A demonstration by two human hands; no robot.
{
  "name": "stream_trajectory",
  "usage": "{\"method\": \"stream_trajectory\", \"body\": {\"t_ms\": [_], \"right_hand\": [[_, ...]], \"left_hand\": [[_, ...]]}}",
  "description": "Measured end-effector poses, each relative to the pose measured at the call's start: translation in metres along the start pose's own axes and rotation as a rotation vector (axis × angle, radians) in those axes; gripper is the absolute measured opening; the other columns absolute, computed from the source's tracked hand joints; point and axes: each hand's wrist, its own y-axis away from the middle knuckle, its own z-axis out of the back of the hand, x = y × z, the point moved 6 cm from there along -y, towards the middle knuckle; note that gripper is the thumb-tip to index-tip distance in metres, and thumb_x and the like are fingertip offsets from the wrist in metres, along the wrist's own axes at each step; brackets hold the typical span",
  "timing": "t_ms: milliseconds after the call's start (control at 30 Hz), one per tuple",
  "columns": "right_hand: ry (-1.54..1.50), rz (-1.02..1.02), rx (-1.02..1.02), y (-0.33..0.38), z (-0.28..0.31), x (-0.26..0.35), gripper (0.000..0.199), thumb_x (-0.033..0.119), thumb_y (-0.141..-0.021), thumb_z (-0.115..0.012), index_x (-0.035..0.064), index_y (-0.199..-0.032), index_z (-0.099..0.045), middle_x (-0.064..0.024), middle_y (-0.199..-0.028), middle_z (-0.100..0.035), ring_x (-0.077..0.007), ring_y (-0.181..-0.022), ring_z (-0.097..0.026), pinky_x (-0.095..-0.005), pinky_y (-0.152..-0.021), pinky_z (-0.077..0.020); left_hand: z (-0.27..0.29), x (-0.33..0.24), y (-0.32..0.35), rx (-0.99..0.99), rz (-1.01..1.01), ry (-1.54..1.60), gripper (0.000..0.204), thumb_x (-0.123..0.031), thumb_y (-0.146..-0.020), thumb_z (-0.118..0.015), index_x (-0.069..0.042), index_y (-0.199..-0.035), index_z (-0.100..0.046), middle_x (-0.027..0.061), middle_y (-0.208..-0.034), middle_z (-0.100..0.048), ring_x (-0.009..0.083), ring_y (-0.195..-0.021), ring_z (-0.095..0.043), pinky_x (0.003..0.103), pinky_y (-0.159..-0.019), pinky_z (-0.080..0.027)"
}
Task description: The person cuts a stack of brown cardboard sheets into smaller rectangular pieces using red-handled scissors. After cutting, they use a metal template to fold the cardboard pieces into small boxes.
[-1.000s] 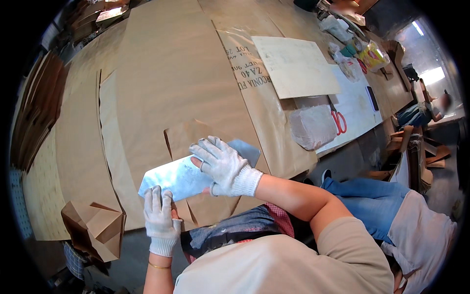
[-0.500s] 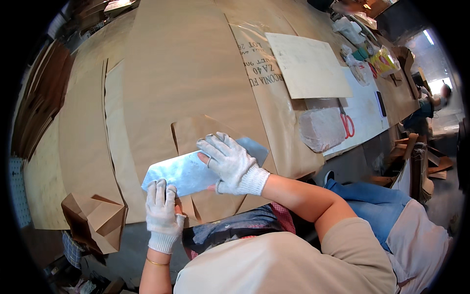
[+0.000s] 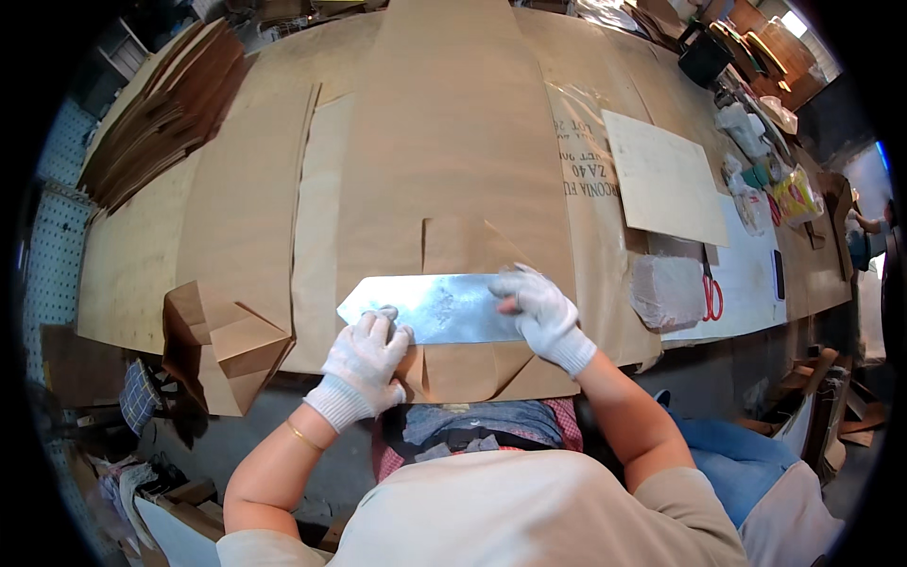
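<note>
A shiny metal plate with angled ends lies flat across the near end of a long brown paper sheet. Slits and folded flaps show in the paper around it. My left hand, in a white knitted glove with bare fingertips, rests its spread, bent fingers on the plate's lower left edge. Its thumb lies by the paper flap. My right hand, gloved likewise, is over the plate's right end; motion smears its fingers, and the end of the plate is hidden beneath it.
A folded brown paper bag stands at the table's near left corner. On the right lie a pale board, a wrapped block, red-handled scissors and a phone. Stacked brown sheets rise at far left. Someone sits beside me.
My view has swung, so the table appears shifted right and more level. My right hand has moved from the plate's middle toward its right end. My left fingers are now more bent.
</note>
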Motion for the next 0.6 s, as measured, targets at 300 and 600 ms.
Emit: {"method": "stream_trajectory", "body": {"t_ms": [300,600], "right_hand": [[0.169,-0.026,0.115,0.03,0.012,0.012,0.031,0.009,-0.057,-0.082,0.0059,-0.083,-0.066,-0.0097,-0.124,-0.067,-0.0354,-0.12,-0.059,-0.0479,-0.103,-0.0483],[0.268,-0.088,0.131,0.031,0.012,0.007,0.031,0.019,-0.059,-0.087,0.0087,-0.081,-0.067,-0.0061,-0.111,-0.068,-0.0328,-0.104,-0.061,-0.046,-0.091,-0.0508]], "left_hand": [[-0.03,0.02,-0.003,-0.382,-0.184,0.005,0.013,-0.009,-0.07,-0.069,-0.01,-0.08,-0.062,0.0057,-0.087,-0.064,0.0263,-0.081,-0.063,0.04,-0.068,-0.05],[-0.041,0.04,-0.007,-0.273,0.058,0.317,0.013,-0.005,-0.067,-0.075,-0.008,-0.071,-0.063,0.0088,-0.092,-0.069,0.0317,-0.088,-0.066,0.043,-0.078,-0.054]]}}
